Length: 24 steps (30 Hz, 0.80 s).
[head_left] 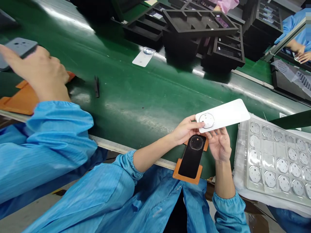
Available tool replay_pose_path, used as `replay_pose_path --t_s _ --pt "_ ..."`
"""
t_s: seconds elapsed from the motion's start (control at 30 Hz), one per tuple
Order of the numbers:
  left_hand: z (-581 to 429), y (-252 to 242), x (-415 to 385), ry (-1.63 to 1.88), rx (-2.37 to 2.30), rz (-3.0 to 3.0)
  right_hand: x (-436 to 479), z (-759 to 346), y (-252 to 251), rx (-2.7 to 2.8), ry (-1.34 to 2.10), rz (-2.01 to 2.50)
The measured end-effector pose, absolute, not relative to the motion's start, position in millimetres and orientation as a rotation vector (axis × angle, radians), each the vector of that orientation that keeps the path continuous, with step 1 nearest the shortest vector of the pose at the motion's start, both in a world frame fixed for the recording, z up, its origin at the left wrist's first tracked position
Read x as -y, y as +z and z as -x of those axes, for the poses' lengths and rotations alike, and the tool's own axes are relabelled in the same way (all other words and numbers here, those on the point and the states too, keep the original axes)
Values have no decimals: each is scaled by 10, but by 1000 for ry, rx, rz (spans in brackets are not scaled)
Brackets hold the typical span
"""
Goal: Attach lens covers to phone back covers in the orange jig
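Observation:
A white phone back cover (225,113) with a round camera ring at its left end is held up over the bench. My left hand (186,131) pinches that end, thumb on the camera ring. Below the cover, my right hand (221,145) has its palm turned up and its fingertips against the lower edge, partly hidden behind it. Under my hands an orange fixture (177,174) lies at the bench edge. It bears a black phone-shaped piece (190,161) with a round outline near the top.
At right, a clear plastic tray (261,187) holds many round camera pieces. Black foam trays (201,30) are stacked at the back near a white card-like piece (143,58). Black tweezers (96,86) lie at left, beside a co-worker's hand (48,71) near a grey phone-like piece.

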<state>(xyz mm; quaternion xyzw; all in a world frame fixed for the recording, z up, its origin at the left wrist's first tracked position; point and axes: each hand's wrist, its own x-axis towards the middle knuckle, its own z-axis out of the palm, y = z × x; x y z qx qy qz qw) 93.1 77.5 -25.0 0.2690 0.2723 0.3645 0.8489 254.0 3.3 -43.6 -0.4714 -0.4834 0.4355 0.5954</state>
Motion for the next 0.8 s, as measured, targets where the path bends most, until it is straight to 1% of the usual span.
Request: replay_pose_path --t_s 0.13,0.2,0.27,0.57,0.8 --pt "-919 -210 -699 1086 -723 -1231 -51 -2505 -463 964 1038 1085" --pt "-905 -190 -662 1151 -696 -1490 -58 -2510 -488 921 1073 1069" --pt "-897 -180 -637 1186 -615 -1625 -60 -2524 -512 909 1099 1063" --pt "-891 -202 -617 1261 -462 -1756 -55 -2572 -573 1093 1122 1069" --pt "-887 -209 -581 1261 -518 -1777 -54 -2483 -509 919 1147 1031"
